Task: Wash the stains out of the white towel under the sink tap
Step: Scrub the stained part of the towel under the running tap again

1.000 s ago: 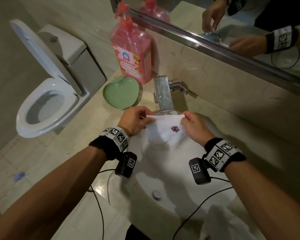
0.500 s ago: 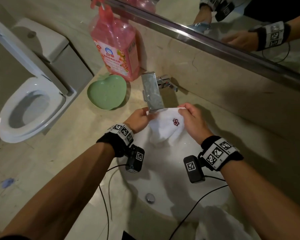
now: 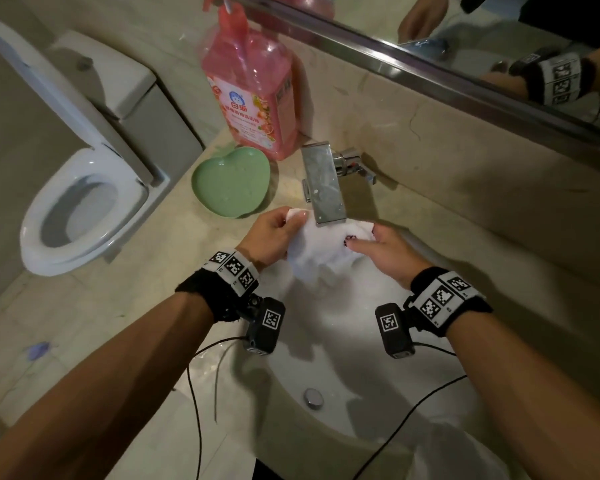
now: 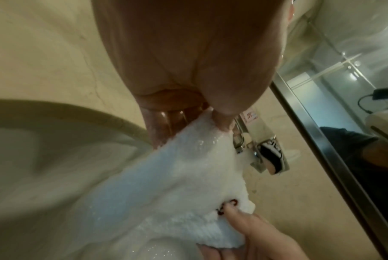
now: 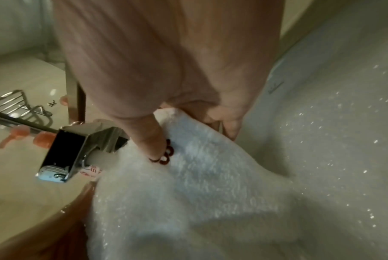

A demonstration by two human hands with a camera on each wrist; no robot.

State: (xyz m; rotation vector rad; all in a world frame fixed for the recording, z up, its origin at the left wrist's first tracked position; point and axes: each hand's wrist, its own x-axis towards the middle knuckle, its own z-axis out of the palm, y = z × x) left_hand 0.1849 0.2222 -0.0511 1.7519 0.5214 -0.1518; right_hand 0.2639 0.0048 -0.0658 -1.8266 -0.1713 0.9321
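A small white towel (image 3: pixel 321 252) with a dark red flower mark (image 3: pixel 349 240) hangs between both hands, right under the spout of the chrome tap (image 3: pixel 323 188). My left hand (image 3: pixel 274 233) pinches the towel's upper left corner. My right hand (image 3: pixel 378 245) pinches the upper right edge, its thumb lying on the flower mark (image 5: pixel 166 154). In the wrist views the towel (image 4: pixel 166 184) (image 5: pixel 188 193) is stretched below the tap (image 5: pixel 77 151) (image 4: pixel 255 149), and water pours from the spout onto it. The white sink (image 3: pixel 343 358) lies beneath, wet with droplets.
A pink soap bottle (image 3: pixel 253 88) and a green heart-shaped dish (image 3: pixel 231 183) stand left of the tap on the beige counter (image 3: pixel 125 306). A toilet (image 3: pixel 80 209) with raised lid is far left. A mirror (image 3: pixel 465 39) runs along the back wall. Cables hang from both wrists.
Both hands have carried the towel forward and up until its top edge sits right under the tap's spout. The right thumb now covers part of the flower mark.
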